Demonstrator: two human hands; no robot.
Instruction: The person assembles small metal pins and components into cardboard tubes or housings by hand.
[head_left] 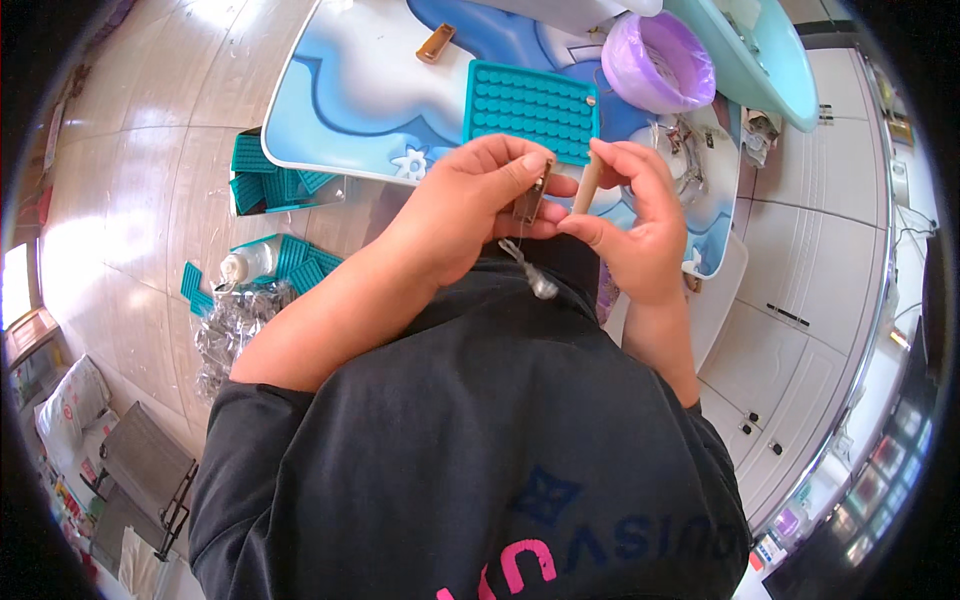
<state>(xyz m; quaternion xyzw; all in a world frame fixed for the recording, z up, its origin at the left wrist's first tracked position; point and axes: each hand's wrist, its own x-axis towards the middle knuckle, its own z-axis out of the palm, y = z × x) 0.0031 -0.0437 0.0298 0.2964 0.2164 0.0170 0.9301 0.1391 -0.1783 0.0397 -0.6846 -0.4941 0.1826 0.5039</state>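
While pinching a slim brown piece (531,204) with left hand (468,200) near teal dimpled tray (533,105), gripping tan stick (587,187) in right hand (645,225), probably just for steadiness.

Home-like room, pale panelled cabinets (815,180), glossy tiled floor (130,160); cloud-patterned table (370,85), grey chair (148,462)

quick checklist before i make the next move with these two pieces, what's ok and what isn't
1. Brown piece held in left hand: ok.
2. Tan stick held in right hand: ok.
3. Stick and brown piece apart: ok, a gap shows.
4. Silvery dangling bit out of the way: not ok, it hangs below the left hand.
5. Teal tray lying on the table: ok.
6. Grip firmness: cannot tell.
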